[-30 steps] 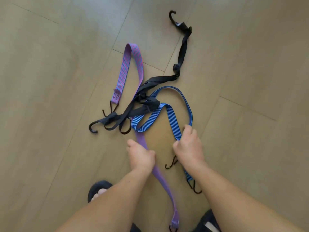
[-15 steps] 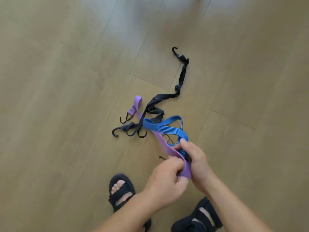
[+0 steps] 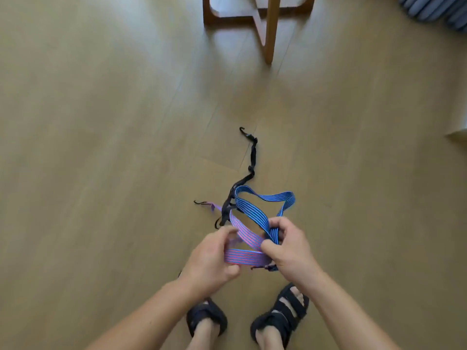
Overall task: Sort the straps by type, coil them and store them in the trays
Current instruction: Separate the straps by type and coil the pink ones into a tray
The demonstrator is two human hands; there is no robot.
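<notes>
Three hooked elastic straps are tangled over the wooden floor. The purple strap with red stripes [image 3: 242,256] is stretched between both hands; my left hand [image 3: 212,261] grips its fold. My right hand [image 3: 288,248] pinches the purple strap together with the blue striped strap [image 3: 255,210], which loops up and to the right. The black strap [image 3: 252,157] trails away across the floor, its near end caught in the tangle and lifted; its far hook lies flat. A purple end with a hook [image 3: 204,204] sticks out at the left. No trays are visible.
A wooden furniture base and leg [image 3: 267,34] stand at the top centre. A grey ribbed object [image 3: 437,8] sits in the top right corner. A pale edge [image 3: 458,135] shows at the right. My sandalled feet [image 3: 207,322] are just below the hands.
Both hands have lifted the purple and blue straps off the floor and drawn them towards me. The black strap was dragged along. The view has risen, so furniture now shows.
</notes>
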